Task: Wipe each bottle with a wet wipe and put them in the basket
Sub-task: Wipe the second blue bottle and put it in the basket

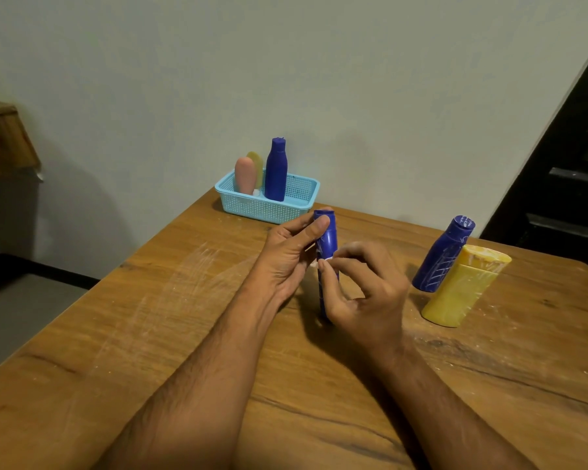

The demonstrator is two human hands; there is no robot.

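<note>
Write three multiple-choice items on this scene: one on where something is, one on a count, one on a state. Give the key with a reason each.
1. Where does the basket sit?
A. at the table's far edge by the wall
B. on the floor
C. beside the yellow bottle

2. How many bottles stand in the basket?
A. one
B. three
C. five

3. What is the left hand doing?
A. lying flat on the table
B. holding the blue bottle near its cap
C. reaching into the basket

Key: 1 A, it stands at the table's far edge; 2 B, pink, yellow and blue ones show; 3 B, thumb and fingers curl round it.
</note>
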